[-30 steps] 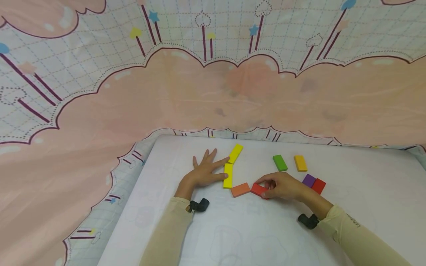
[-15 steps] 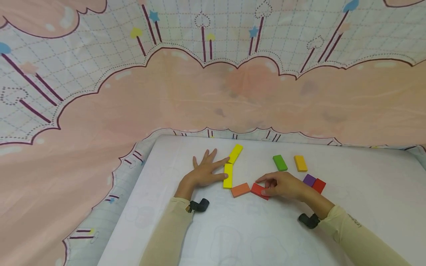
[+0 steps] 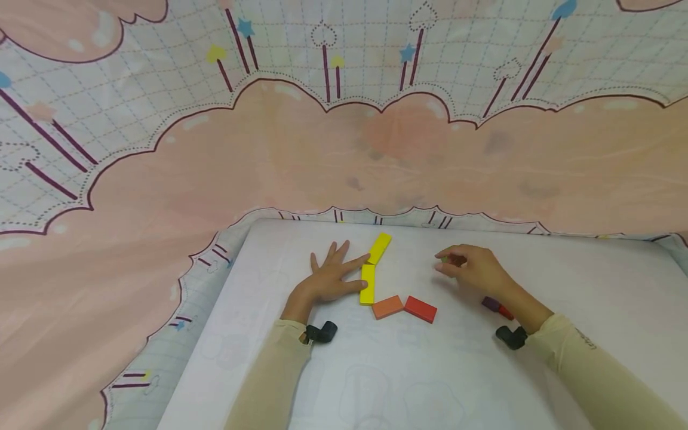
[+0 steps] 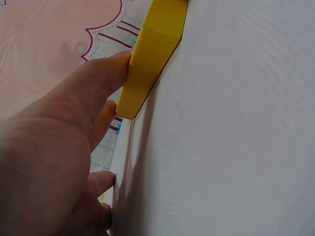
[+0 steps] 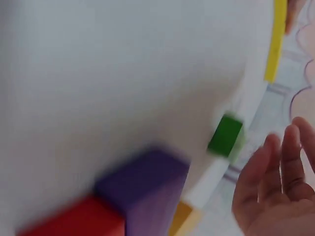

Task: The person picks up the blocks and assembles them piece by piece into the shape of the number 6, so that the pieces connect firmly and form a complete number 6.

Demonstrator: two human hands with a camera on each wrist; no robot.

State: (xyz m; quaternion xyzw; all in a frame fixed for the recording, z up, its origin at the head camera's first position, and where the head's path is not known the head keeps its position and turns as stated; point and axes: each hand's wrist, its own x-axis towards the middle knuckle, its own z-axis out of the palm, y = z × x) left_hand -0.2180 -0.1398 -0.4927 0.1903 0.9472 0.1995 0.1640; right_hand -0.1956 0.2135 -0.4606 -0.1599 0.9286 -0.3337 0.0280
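Observation:
My left hand (image 3: 328,280) lies with spread fingers beside two yellow blocks. Its thumb touches the lower yellow block (image 3: 368,294) and its forefinger reaches the upper yellow block (image 3: 381,245). An orange block (image 3: 387,307) and a red block (image 3: 421,309) continue that line to the right, angled against each other. Over the green block (image 5: 226,135) hovers my right hand (image 3: 481,272), its fingers loosely bent. In the right wrist view there is a gap between those fingers and the green block, which the hand mostly hides in the head view.
Below my right wrist lie a purple block (image 3: 491,304) and a second red block (image 3: 506,313), side by side. An amber block (image 5: 183,219) shows behind the purple one in the right wrist view. All rest on a white table (image 3: 408,370) with a patterned cloth (image 3: 322,155) behind.
My right hand has let go of the red block at the end of the line and moved up and right to the green block. The left hand has stayed put.

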